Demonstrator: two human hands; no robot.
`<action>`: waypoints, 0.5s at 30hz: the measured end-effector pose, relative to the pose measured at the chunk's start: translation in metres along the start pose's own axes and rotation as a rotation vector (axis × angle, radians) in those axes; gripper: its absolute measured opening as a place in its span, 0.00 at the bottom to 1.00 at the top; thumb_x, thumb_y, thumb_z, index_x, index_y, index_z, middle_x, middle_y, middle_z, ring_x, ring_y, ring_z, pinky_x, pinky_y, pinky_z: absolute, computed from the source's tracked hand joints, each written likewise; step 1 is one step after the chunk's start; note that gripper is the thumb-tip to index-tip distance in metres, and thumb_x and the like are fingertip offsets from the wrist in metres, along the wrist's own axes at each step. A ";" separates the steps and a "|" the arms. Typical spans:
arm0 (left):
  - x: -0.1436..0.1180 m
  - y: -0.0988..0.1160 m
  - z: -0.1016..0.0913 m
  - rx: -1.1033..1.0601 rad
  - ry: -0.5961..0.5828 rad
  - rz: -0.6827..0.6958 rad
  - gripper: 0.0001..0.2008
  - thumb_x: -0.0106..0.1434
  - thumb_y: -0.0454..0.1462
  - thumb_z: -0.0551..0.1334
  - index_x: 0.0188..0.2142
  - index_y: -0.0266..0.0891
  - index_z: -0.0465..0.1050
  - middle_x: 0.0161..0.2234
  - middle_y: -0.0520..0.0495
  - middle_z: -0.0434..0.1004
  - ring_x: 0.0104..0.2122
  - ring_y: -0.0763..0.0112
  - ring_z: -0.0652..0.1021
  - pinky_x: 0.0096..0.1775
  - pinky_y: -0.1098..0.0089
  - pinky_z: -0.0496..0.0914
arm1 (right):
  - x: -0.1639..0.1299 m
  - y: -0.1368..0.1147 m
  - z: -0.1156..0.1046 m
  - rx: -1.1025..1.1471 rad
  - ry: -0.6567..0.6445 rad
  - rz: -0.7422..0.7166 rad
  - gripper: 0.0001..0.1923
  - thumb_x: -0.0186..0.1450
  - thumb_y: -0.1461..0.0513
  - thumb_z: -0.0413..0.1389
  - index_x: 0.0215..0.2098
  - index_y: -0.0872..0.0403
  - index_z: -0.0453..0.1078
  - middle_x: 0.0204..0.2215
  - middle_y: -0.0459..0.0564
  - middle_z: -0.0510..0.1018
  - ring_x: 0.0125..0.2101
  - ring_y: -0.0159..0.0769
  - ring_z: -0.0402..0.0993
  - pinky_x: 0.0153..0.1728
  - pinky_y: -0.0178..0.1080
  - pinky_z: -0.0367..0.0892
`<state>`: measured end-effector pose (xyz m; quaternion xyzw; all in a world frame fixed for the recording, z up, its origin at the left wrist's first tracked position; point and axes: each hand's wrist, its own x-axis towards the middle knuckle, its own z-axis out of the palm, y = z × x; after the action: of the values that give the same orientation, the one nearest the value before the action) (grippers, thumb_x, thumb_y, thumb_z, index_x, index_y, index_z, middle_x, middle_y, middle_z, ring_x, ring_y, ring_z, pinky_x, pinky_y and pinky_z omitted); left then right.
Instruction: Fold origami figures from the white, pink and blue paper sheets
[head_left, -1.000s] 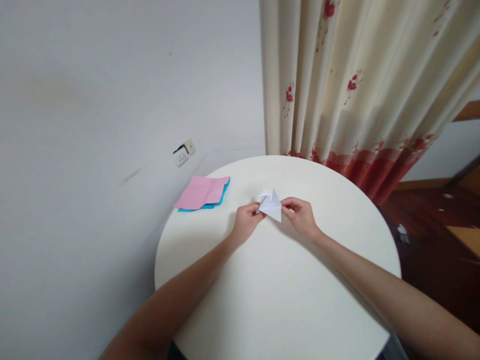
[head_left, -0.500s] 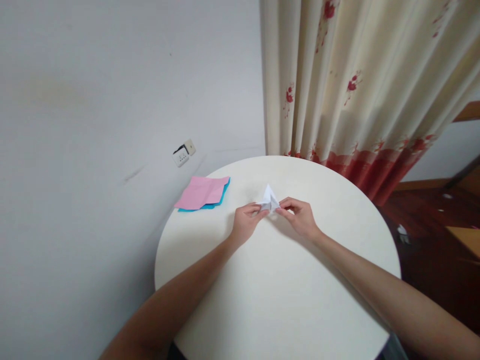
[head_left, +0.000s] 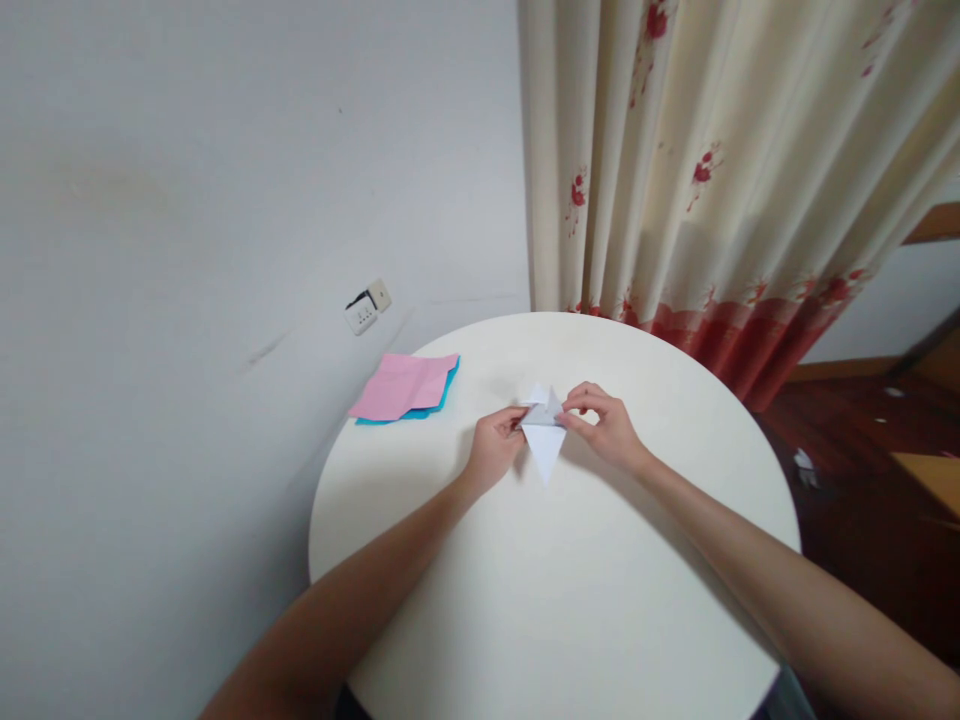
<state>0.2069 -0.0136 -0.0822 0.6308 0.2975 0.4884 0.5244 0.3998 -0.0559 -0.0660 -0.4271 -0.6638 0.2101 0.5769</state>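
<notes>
A small folded white paper (head_left: 544, 445) is held just over the middle of the round table, with one pointed flap hanging down toward me and shorter points at its far side. My left hand (head_left: 495, 445) pinches its left corner between thumb and fingers. On the opposite side, my right hand (head_left: 602, 428) grips the right corner with thumb and index finger, the other fingers curled above. Fingertips of both hands partly cover the paper's edges.
The round white table (head_left: 540, 600) stands against a pale wall (head_left: 225, 200). At its left edge a pink sheet (head_left: 405, 385) lies on blue paper (head_left: 435, 408). A wall socket (head_left: 361, 315) is behind it. A cream curtain (head_left: 675, 200) with red flowers hangs beyond the table.
The white paper's near flap has come down toward me, so a long point now shows below the hands. Both hands have shifted slightly apart and keep hold of the paper.
</notes>
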 end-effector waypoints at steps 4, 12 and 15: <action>0.000 -0.002 -0.004 0.116 -0.108 0.014 0.25 0.52 0.32 0.67 0.52 0.36 0.73 0.44 0.41 0.79 0.43 0.64 0.78 0.46 0.66 0.71 | 0.003 0.004 -0.008 -0.074 -0.062 -0.030 0.09 0.62 0.54 0.62 0.30 0.50 0.78 0.30 0.50 0.77 0.34 0.38 0.69 0.34 0.40 0.63; 0.002 -0.019 -0.016 0.484 -0.081 0.008 0.33 0.55 0.25 0.58 0.60 0.42 0.63 0.39 0.48 0.77 0.35 0.74 0.76 0.40 0.71 0.71 | 0.012 0.046 -0.037 -0.141 -0.097 0.133 0.12 0.57 0.54 0.61 0.27 0.55 0.77 0.25 0.48 0.78 0.24 0.33 0.66 0.26 0.36 0.60; 0.004 -0.025 -0.016 0.456 -0.031 0.011 0.25 0.57 0.27 0.58 0.54 0.39 0.68 0.37 0.48 0.78 0.33 0.74 0.76 0.38 0.72 0.70 | 0.013 0.055 -0.045 -0.161 -0.127 0.162 0.12 0.58 0.54 0.59 0.28 0.55 0.77 0.26 0.48 0.79 0.26 0.34 0.69 0.28 0.36 0.62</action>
<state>0.1965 0.0026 -0.1055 0.7423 0.3885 0.4016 0.3699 0.4611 -0.0248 -0.0899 -0.5100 -0.6770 0.2289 0.4788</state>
